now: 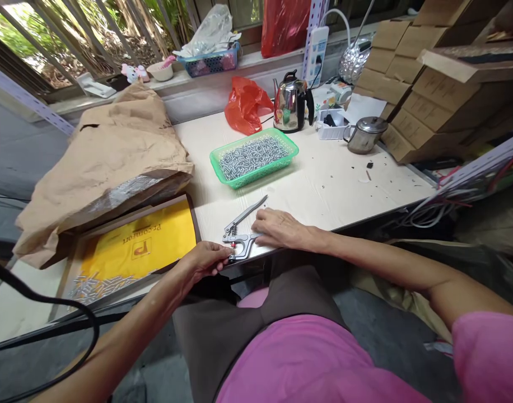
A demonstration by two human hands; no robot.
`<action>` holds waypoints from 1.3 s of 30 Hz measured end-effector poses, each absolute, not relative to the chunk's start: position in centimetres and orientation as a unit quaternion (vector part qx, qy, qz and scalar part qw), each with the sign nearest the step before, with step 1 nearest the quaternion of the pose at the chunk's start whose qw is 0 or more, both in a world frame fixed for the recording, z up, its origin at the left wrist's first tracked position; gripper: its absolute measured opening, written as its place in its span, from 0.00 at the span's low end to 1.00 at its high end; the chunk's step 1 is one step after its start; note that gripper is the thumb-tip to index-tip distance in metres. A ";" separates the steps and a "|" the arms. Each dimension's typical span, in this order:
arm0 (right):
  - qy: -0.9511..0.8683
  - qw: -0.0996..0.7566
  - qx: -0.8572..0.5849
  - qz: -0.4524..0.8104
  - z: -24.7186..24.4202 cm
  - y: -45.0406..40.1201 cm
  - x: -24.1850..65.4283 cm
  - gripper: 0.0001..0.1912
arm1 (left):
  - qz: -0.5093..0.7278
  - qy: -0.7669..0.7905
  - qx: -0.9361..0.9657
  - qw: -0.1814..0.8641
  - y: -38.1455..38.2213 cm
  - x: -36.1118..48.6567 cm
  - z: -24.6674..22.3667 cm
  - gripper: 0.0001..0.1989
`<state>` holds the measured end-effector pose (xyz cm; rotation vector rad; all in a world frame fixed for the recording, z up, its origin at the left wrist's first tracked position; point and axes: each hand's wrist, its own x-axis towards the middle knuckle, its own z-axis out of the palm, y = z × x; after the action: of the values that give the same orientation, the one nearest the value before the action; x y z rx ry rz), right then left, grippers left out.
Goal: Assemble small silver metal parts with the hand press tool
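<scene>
A pair of grey snap-fastener pliers (241, 239) lies at the table's front edge, its handles apart. A spring and a small red part show near its C-shaped jaw. My right hand (279, 228) is closed on the lower handle, and the upper handle points away, free of the fingers. At the jaw, my left hand (209, 257) pinches with thumb and forefinger; what is between the fingertips is too small to make out. Beyond the pliers stands a green plastic basket (242, 182) full of small metal pins (256, 155).
At left, a shallow tray (193, 215) holds a yellow bag (155, 238) and loose metal pins (109, 286), beside a large brown paper sack (126, 140). A kettle (289, 106), red plastic bag (245, 106), metal cup (363, 137) and stacked cardboard boxes (433, 106) stand farther back.
</scene>
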<state>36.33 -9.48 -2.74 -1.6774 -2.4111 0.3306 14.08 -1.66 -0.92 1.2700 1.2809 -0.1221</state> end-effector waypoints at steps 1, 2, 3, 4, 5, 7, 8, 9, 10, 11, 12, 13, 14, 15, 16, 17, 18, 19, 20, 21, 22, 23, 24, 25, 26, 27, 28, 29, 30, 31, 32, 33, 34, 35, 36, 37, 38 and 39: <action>-0.814 0.102 -0.563 0.100 -2.8 -9.1 36.7 0.23 | -0.052 0.556 0.551 0.620 -1.7 14.1 -0.9 0.22; -0.813 0.103 -0.565 0.092 -2.9 -8.6 37.2 0.31 | -0.050 0.556 0.550 0.621 -1.8 14.1 -0.9 0.22; -0.813 0.096 -0.568 0.088 -3.0 -8.1 37.6 0.39 | -0.048 0.554 0.551 0.621 -1.8 14.1 -0.9 0.22; -0.815 0.083 -0.567 0.089 -3.1 -7.6 38.0 0.44 | -0.046 0.554 0.553 0.621 -1.8 14.0 -0.9 0.22; -0.819 0.068 -0.562 0.095 -3.1 -7.1 38.3 0.48 | -0.043 0.554 0.554 0.620 -1.8 14.0 -1.0 0.22; -0.826 0.045 -0.551 0.108 -2.9 -6.4 38.7 0.51 | -0.037 0.559 0.553 0.617 -1.8 13.9 -1.1 0.23; -0.829 0.039 -0.547 0.110 -2.8 -6.2 38.8 0.51 | -0.034 0.564 0.550 0.615 -1.8 13.9 -1.3 0.24; -0.830 0.034 -0.547 0.109 -2.5 -6.0 38.7 0.51 | -0.031 0.569 0.547 0.613 -1.8 13.8 -1.4 0.24; -0.828 0.027 -0.550 0.106 -2.3 -5.9 38.6 0.50 | -0.028 0.574 0.544 0.611 -1.8 13.8 -1.5 0.24; -0.825 0.019 -0.555 0.102 -2.0 -5.9 38.4 0.50 | -0.025 0.577 0.543 0.610 -1.8 13.8 -1.5 0.24; -0.823 0.012 -0.559 0.098 -1.7 -6.0 38.2 0.48 | -0.024 0.577 0.543 0.609 -1.8 13.8 -1.6 0.23; -0.821 0.004 -0.562 0.095 -1.5 -6.0 38.0 0.47 | -0.023 0.576 0.545 0.609 -1.9 13.9 -1.6 0.23; -0.820 -0.002 -0.565 0.093 -1.3 -6.1 37.8 0.45 | -0.024 0.574 0.549 0.607 -1.9 13.9 -1.6 0.22; -0.818 -0.007 -0.568 0.091 -1.2 -6.2 37.6 0.42 | -0.025 0.572 0.553 0.605 -2.0 13.9 -1.5 0.22; -0.816 -0.011 -0.571 0.091 -1.2 -6.3 37.5 0.40 | -0.028 0.573 0.558 0.600 -2.1 13.9 -1.4 0.22; -0.814 -0.013 -0.573 0.093 -1.2 -6.4 37.4 0.37 | -0.031 0.575 0.567 0.589 -2.2 13.8 -1.3 0.21; -0.812 -0.013 -0.575 0.095 -1.3 -6.5 37.3 0.34 | -0.037 0.581 0.582 0.568 -2.5 13.8 -1.2 0.21; -0.811 -0.012 -0.576 0.098 -1.5 -6.6 37.3 0.32 | -0.041 0.586 0.607 0.535 -2.8 13.8 -1.1 0.20; -0.811 -0.008 -0.577 0.100 -1.6 -6.8 37.3 0.29 | -0.041 0.587 0.647 0.486 -3.1 13.8 -0.9 0.19; -0.811 -0.003 -0.576 0.102 -1.8 -6.9 37.3 0.27 | -0.030 0.580 0.697 0.421 -3.6 13.8 -0.9 0.18; -0.812 0.004 -0.574 0.101 -2.0 -7.1 37.2 0.25 | -0.011 0.561 0.752 0.345 -4.0 13.9 -0.8 0.17; -0.813 0.010 -0.574 0.100 -2.1 -7.3 37.2 0.23 | 0.013 0.529 0.805 0.269 -4.4 14.1 -0.8 0.15; -0.813 0.015 -0.574 0.098 -2.2 -7.5 37.1 0.23 | 0.037 0.486 0.849 0.202 -4.7 14.5 -1.0 0.13; -0.813 0.020 -0.574 0.095 -2.2 -7.7 37.0 0.22 | 0.056 0.439 0.884 0.151 -4.8 14.9 -1.1 0.12; -0.812 0.024 -0.575 0.092 -2.2 -7.8 36.9 0.22 | 0.067 0.394 0.909 0.117 -4.8 15.4 -1.4 0.12; -0.811 0.026 -0.577 0.090 -2.1 -7.9 36.8 0.22 | 0.068 0.355 0.927 0.099 -4.6 16.0 -1.6 0.14; -0.810 0.026 -0.579 0.090 -2.0 -8.0 36.8 0.23 | 0.062 0.325 0.939 0.094 -4.3 16.6 -1.9 0.17; -0.809 0.024 -0.580 0.093 -1.9 -8.1 36.8 0.24 | 0.052 0.304 0.946 0.096 -3.9 17.2 -2.1 0.21; -0.808 0.023 -0.580 0.097 -1.9 -8.1 36.9 0.26 | 0.040 0.289 0.951 0.101 -3.4 17.7 -2.3 0.24; -0.808 0.021 -0.580 0.103 -1.8 -8.2 37.0 0.28 | 0.025 0.279 0.954 0.105 -2.9 18.2 -2.4 0.26; -0.806 0.018 -0.582 0.108 -1.8 -8.3 37.1 0.31 | 0.011 0.272 0.957 0.106 -2.5 18.5 -2.5 0.28; -0.802 0.014 -0.587 0.111 -1.7 -8.4 37.3 0.34 | -0.001 0.266 0.959 0.101 -2.2 18.8 -2.4 0.29; -0.796 0.010 -0.595 0.111 -1.7 -8.6 37.4 0.35 | -0.011 0.263 0.960 0.092 -1.9 19.1 -2.4 0.30; -0.788 0.007 -0.606 0.109 -1.7 -8.7 37.5 0.36 | -0.019 0.262 0.962 0.079 -1.7 19.3 -2.2 0.31; -0.779 0.004 -0.617 0.106 -1.6 -9.0 37.5 0.36 | -0.026 0.259 0.963 0.068 -1.5 19.4 -2.1 0.32; -0.772 0.002 -0.627 0.104 -1.5 -9.2 37.4 0.34 | -0.033 0.254 0.965 0.060 -1.4 19.6 -1.9 0.33; -0.765 0.000 -0.635 0.104 -1.4 -9.4 37.3 0.31 | -0.041 0.249 0.966 0.054 -1.3 19.7 -1.8 0.33; -0.760 -0.001 -0.641 0.104 -1.2 -9.6 37.1 0.29 | -0.048 0.241 0.968 0.050 -1.3 19.9 -1.6 0.31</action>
<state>37.08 -9.55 -1.23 -2.0149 -2.3897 0.3261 19.85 -1.25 -1.60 2.9476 0.7354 -0.1469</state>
